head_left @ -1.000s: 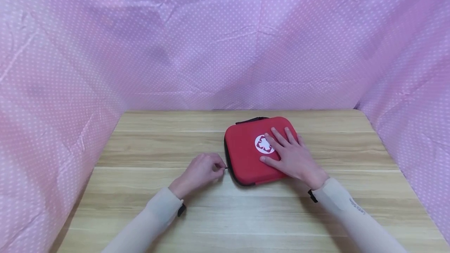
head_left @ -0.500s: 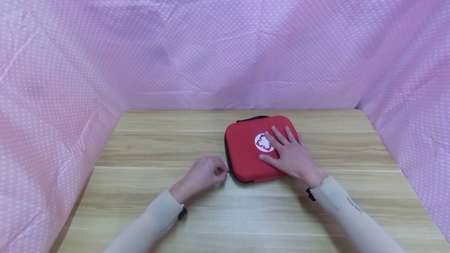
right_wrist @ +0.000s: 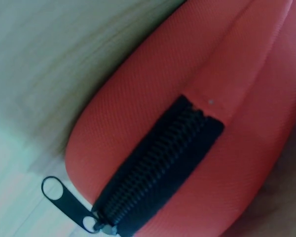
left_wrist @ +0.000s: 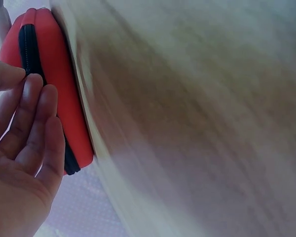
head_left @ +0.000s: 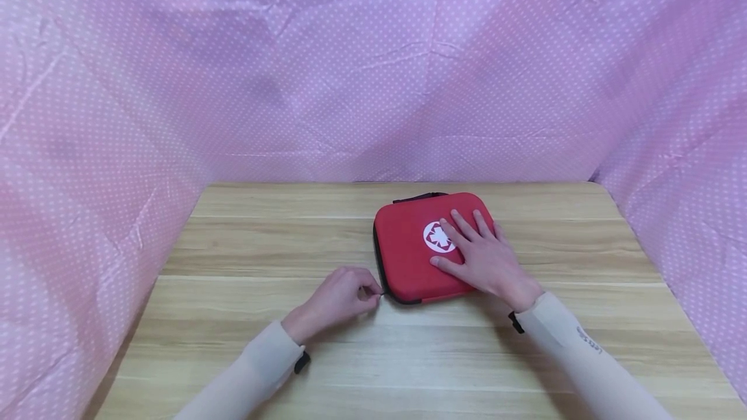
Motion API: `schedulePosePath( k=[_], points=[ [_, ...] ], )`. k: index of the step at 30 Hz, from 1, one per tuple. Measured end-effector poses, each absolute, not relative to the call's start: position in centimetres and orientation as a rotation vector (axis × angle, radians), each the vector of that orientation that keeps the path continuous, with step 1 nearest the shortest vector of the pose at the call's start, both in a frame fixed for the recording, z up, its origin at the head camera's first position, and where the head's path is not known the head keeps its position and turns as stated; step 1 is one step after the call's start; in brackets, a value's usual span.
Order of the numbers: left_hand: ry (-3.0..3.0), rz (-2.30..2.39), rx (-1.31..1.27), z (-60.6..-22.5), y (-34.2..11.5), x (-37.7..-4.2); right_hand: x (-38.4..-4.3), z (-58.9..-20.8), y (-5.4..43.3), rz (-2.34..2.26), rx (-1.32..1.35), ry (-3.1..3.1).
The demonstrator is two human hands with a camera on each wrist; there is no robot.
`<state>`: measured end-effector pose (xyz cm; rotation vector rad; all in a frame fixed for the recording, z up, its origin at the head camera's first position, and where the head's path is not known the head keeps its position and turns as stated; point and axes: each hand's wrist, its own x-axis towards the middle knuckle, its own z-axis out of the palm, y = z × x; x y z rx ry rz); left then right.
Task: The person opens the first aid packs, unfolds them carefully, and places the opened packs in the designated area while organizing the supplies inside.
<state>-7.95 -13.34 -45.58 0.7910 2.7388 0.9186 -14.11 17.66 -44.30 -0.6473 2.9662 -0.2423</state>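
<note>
"Since the left sleeve point(head_left: 271, 350) and right sleeve point(head_left: 569, 336) come in from the near side, start there; what are the fingers doing?"

"The left hand point(head_left: 334, 301) pinches, thumb against forefinger, at a small dark zip pull point(head_left: 383, 292) by the near left corner; its other fingers curve loosely, and the tab is too covered to show its shape."

"And the right hand point(head_left: 484, 263)?"

"Flat, fingers spread, gripping nothing; it rests on the lid and partly overlaps the white cross emblem point(head_left: 436, 238)."

"Where does the thing itself lie?"

"The red first-aid case point(head_left: 403, 258) lies flat on the wood-grain tabletop point(head_left: 233, 245), a little right of the middle and slightly turned; a black zipper point(left_wrist: 31, 52) follows its side, and the right wrist view shows a second zip pull point(right_wrist: 69, 207) jutting out with no finger on it."

"So which step is this?"

"Working the zipper, I'd judge, with one hand steadying; which way the pull should travel, I can't tell."

"What does the next move call for?"

"A firm pinch and a draw in line with the track, probably; enough weight from the right palm, too, lest the case swivel."

"Farther off?"

"A black handle point(head_left: 420, 198) at the case's far edge; beyond the table, pink polka-dot cloth point(head_left: 327, 83)."
</note>
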Motion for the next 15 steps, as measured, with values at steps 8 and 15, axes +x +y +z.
schedulePosePath(
  k=[8,15],
  points=[
    [2.641,0.984,0.837,-45.78,-13.16,-7.74,-14.10,-44.12,17.60,-0.231,-0.653,2.965],
    [2.640,0.974,0.880,-46.06,-12.69,-7.44,-14.10,-44.22,17.61,-0.223,-0.653,2.966]
  ],
)
